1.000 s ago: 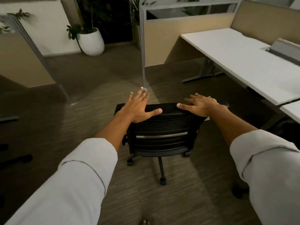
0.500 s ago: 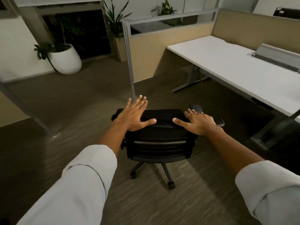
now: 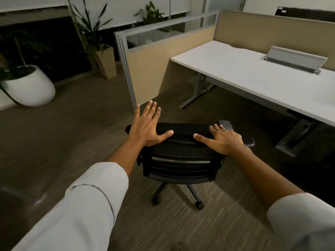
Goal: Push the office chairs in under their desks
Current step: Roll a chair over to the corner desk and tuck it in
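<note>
A black mesh-backed office chair on casters stands on the floor in front of me, its back toward me. My left hand rests flat on the left part of the backrest's top edge, fingers straight and spread. My right hand lies on the right part of that edge, its fingers bent over the top. The white desk stands ahead to the right, its near edge well apart from the chair. One armrest shows past my right hand.
A beige partition with a glass strip closes the desk's left end. The desk's grey legs stand on the floor under it. A grey cable flap sits on the desk. A white round planter and a tall tan planter stand at the left.
The view has swung to the right, so the desk and partition now lie more ahead. Both hands have stayed on the chair's backrest, and the chair has rolled with me toward the desk.
</note>
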